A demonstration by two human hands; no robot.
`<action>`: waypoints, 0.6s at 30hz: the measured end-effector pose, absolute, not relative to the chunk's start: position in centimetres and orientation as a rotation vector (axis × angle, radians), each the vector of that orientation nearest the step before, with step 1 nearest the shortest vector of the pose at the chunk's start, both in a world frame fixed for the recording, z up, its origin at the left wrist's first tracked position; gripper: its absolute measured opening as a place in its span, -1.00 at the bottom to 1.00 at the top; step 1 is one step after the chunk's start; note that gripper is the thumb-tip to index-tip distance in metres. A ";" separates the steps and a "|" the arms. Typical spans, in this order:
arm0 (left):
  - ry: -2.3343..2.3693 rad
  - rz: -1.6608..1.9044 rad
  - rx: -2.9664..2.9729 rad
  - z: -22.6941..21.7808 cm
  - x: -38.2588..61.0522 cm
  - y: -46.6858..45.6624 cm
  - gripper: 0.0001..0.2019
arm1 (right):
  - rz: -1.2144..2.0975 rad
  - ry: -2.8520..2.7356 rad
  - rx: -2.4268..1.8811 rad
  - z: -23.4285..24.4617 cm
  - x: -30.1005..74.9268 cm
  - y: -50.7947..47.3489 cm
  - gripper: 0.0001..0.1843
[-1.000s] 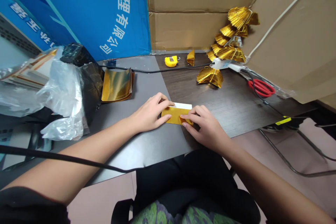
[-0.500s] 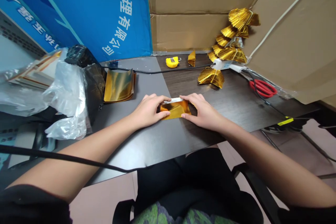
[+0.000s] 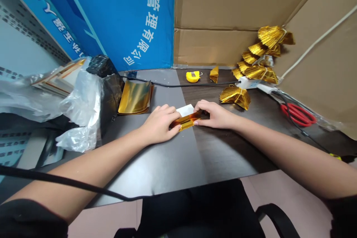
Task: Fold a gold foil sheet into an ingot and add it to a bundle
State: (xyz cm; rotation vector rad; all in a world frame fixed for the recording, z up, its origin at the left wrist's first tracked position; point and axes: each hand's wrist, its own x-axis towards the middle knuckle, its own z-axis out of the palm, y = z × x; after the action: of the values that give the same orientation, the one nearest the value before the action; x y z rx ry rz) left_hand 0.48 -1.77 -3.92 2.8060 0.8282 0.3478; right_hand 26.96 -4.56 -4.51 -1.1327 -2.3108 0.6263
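Left hand (image 3: 160, 124) and right hand (image 3: 213, 115) pinch one gold foil (image 3: 187, 121), white showing on its far side, at mid-desk (image 3: 156, 167); uneven pressure between them could skew the fold. Beyond: one tape measure (image 3: 193, 76), one folded piece (image 3: 214, 74), one foil stack (image 3: 134, 97) left, one scissors (image 3: 291, 111) right, one near bundle (image 3: 235, 96), far bundles (image 3: 270, 36) too overlapped to count

We've 1 cam, head-worn, facing fwd & down: a wide shot, fairly near. We look over the lap (image 3: 192, 208) at btm ctr, across the table (image 3: 173, 163) mid-frame, to the blue panel (image 3: 117, 7) upper L & cardboard (image 3: 212, 3) upper ctr/R. Arms (image 3: 111, 152) extend from lower L & R; hands (image 3: 213, 115) approx. ctr, seen from above & behind.
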 end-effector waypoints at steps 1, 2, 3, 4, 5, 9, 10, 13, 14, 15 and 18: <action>0.792 0.359 2.822 -3.9 0.4 -1.8 -0.81 | 0.625 -2.320 -1.098 -4.6 27.1 -4.5 -0.83; 0.757 0.373 2.832 -4.0 0.3 -1.8 -0.82 | 0.620 -2.329 -1.064 -4.7 27.1 -4.4 -0.84; 0.726 0.388 2.840 -4.0 0.3 -1.8 -0.82 | 0.611 -2.335 -1.035 -4.8 27.3 -4.4 -0.85; 0.697 0.399 2.850 -4.0 0.2 -1.9 -0.83 | 0.602 -2.339 -1.008 -4.9 27.4 -4.4 -0.86; 0.673 0.407 2.861 -4.1 0.2 -1.9 -0.83 | 0.596 -2.343 -0.986 -5.0 27.5 -4.4 -0.86; 0.603 0.410 2.930 -4.2 0.2 -2.0 -0.87 | 0.574 -2.368 -0.926 -5.2 27.9 -4.5 -0.94; 0.585 0.408 2.950 -4.2 0.2 -2.0 -0.85 | 0.564 -2.377 -0.917 -5.2 28.0 -4.5 -0.96; 0.520 0.398 2.998 -4.0 0.2 -2.2 -0.77 | 0.544 -2.385 -0.909 -5.2 28.3 -4.4 -0.93; 0.508 0.391 3.008 -3.9 0.2 -2.3 -0.76 | 0.541 -2.388 -0.900 -5.2 28.4 -4.4 -0.92; 0.498 0.382 3.017 -3.8 0.2 -2.3 -0.76 | 0.537 -2.392 -0.883 -5.2 28.5 -4.4 -0.92; 0.479 0.353 3.056 -3.4 0.3 -2.5 -0.78 | 0.514 -2.428 -0.809 -5.1 28.9 -4.3 -0.90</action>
State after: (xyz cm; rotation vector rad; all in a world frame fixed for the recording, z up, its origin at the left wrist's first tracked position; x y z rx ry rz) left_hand 0.30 -2.52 -3.36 3.0558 0.4794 0.3535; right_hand 28.95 -4.33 -5.09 -0.8091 -2.4275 0.5139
